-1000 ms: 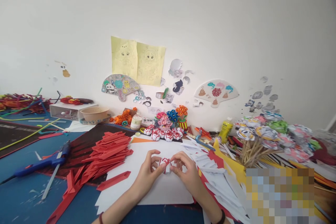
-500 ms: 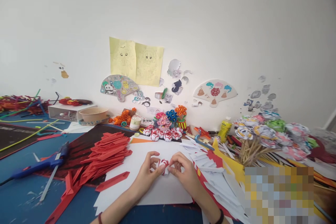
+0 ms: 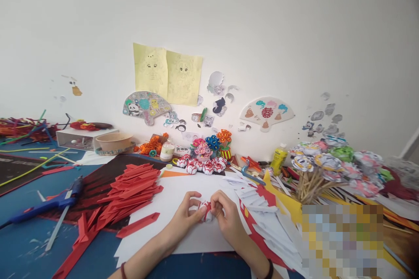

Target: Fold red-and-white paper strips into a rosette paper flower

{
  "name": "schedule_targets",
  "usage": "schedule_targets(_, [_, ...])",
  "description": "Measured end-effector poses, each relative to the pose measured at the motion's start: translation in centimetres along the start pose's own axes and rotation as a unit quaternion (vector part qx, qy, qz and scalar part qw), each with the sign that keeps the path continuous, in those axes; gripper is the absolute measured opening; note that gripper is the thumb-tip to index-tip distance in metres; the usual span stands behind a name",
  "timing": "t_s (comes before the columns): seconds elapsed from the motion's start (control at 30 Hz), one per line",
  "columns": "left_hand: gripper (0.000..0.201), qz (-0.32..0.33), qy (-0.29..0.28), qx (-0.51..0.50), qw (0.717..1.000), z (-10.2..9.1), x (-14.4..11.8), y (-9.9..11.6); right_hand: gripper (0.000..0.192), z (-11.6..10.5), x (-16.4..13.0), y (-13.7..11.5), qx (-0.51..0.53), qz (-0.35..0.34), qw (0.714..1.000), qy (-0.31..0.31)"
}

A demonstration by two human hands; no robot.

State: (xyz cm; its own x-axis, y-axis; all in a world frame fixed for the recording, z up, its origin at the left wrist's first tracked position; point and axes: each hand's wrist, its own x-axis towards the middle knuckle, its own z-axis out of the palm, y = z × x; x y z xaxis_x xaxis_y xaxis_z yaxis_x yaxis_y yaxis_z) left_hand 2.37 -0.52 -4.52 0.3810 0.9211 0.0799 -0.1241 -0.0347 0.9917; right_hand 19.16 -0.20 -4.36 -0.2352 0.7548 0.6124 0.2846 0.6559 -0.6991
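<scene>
I watched the head view and kept to the small flower of folded red and white paper (image 3: 206,207), which was between the two hands, just above the large white sheet of paper (image 3: 170,192) at the near middle of the table. The left hand (image 3: 188,213) had hardly changed: its thumb lay along the flower's left side, its fingers behind, grasping it. The right hand (image 3: 226,209) was what had shifted over the last second. Its thumb and forefinger had reached in from the right edge; now the hand was turned further over, knuckles up, fingers curled tight against the flower's right side and hiding part of it. I could not tell whether those fingertips pinched a fold or only pressed on it. I took that to mean that the left hand was steadying the piece while the right worked one edge, and that it was not yet finished with. The heap of folded red paper strips (image 3: 134,192) on the left and the spread of folded white paper strips (image 3: 271,226) on the right looked unchanged, as did the row of similar red-and-white flowers (image 3: 207,166) at the far side; neither hand touched them.
</scene>
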Motion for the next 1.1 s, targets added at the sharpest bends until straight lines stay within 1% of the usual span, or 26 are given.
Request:
schedule_targets(0.13, [0.053, -0.005, 0.008, -0.002, 1.0, 0.1, 0.0, 0.3, 0.016, 0.1, -0.1, -0.4, -0.012, 0.003, 1.0, 0.003])
schedule_targets(0.37, [0.053, -0.001, 0.031, 0.009, 0.999, 0.0, 0.5, -0.3, 0.016, 0.1, -0.3, -0.7, -0.028, 0.002, 1.0, 0.002])
schedule_targets(0.57, [0.053, 0.017, 0.039, 0.037, 0.998, -0.1, 0.5, -0.6, 0.016, 0.1, -0.1, -0.6, -0.027, 0.007, 1.0, 0.012])
schedule_targets(0.7, [0.052, 0.055, 0.043, 0.086, 0.994, -0.2, 0.7, -0.7, 0.015, 0.0, 0.0, -0.3, -0.033, 0.025, 0.999, 0.004])
schedule_targets(0.77, [0.049, 0.082, 0.036, 0.123, 0.988, -0.2, 0.8, -0.7, 0.014, -0.1, 0.0, -0.1, -0.034, 0.03, 0.999, 0.001])
schedule_targets(0.87, [0.043, 0.106, 0.03, 0.167, 0.98, -0.2, 0.8, -0.4, 0.011, -0.1, -0.2, -0.1, -0.033, 0.036, 0.999, 0.001])
schedule_targets(1.0, [0.039, 0.113, 0.05, 0.181, 0.976, -0.2, 0.6, 0.2, 0.009, -0.2, -0.1, -0.2, 0.005, 0.047, 0.999, -0.002])
schedule_targets(1.1, [0.037, 0.106, 0.058, 0.159, 0.98, -0.2, 0.5, 0.4, 0.011, -0.6, 0.2, -0.3, 0.085, 0.086, 0.993, -0.011])
